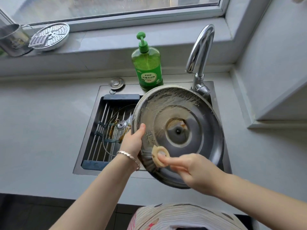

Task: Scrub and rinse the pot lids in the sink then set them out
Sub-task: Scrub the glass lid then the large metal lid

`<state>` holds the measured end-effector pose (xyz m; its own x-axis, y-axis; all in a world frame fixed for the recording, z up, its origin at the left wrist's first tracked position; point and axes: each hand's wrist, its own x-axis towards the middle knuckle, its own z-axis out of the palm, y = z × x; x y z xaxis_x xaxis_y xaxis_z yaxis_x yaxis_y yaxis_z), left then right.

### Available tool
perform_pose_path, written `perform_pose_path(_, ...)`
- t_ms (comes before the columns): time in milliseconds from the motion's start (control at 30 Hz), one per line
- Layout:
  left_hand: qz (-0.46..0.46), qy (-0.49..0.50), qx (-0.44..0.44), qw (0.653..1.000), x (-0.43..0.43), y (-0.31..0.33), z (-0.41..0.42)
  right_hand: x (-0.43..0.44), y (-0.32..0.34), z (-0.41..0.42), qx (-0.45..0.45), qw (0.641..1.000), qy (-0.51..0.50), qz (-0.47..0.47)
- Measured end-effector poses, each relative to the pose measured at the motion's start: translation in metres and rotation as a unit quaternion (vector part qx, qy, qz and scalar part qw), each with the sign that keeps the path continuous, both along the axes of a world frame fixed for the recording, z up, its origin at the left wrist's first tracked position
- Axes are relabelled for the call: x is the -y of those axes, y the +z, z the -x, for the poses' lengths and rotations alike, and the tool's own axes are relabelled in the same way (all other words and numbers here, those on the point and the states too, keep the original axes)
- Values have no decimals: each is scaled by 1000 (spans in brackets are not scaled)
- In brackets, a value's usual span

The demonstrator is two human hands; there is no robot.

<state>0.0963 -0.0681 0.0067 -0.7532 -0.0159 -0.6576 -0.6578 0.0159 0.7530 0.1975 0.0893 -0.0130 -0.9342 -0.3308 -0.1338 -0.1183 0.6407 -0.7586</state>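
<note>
A large steel pot lid (196, 113) is held tilted above the sink (93, 130), its soapy underside facing me. My left hand (132, 140) grips its left rim. My right hand (191, 170) pinches a small beige scrub pad (159, 156) against the lid's lower left inside. A glass lid (114, 128) with a metal knob lies on the rack in the sink, partly hidden by the steel lid.
A green dish-soap pump bottle (147, 63) stands behind the sink, and the curved tap (199, 52) rises at the back right. A steamer plate (53, 35), a grater and a metal cup (11, 40) rest on the windowsill. Grey counter (41, 130) lies on both sides.
</note>
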Motion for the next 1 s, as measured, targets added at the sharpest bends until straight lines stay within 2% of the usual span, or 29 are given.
perform_pose_path(67, 35, 3, -23, 999, 0, 2, 0, -10, -9, -1, 18, 999, 1, -35)
perform_pose_path(200, 93, 33, -99, 990, -12, 10, -11, -23, -23, 24, 47, 987, -149, -36)
perform_pose_path(333, 139, 74, -143, 977, -14, 13, -17, 12, -11, 8, 22, 996, -74, 35)
perform_pose_path(400, 134, 82, -159, 975, -12, 15, -19, -4, -17, 21, 27, 994, -110, -4)
perform_pose_path(500, 114, 80, -185, 973, -15, 22, -21, -28, -32, 44, 54, 972, -227, -34)
perform_pose_path(667, 114, 90, -186, 972, -10, 25, -16, -12, -28, 38, 39, 986, -162, -8)
perform_pose_path(800, 115, 69, -189, 973, -10, 26, -24, -45, -39, 68, 82, 948, -302, -50)
perform_pose_path(867, 118, 65, -188, 973, -13, 25, -25, -30, -33, 68, 74, 957, -280, -28)
perform_pose_path(1000, 101, 106, -162, 976, -6, 24, -15, -4, -18, 32, 38, 988, -145, 22)
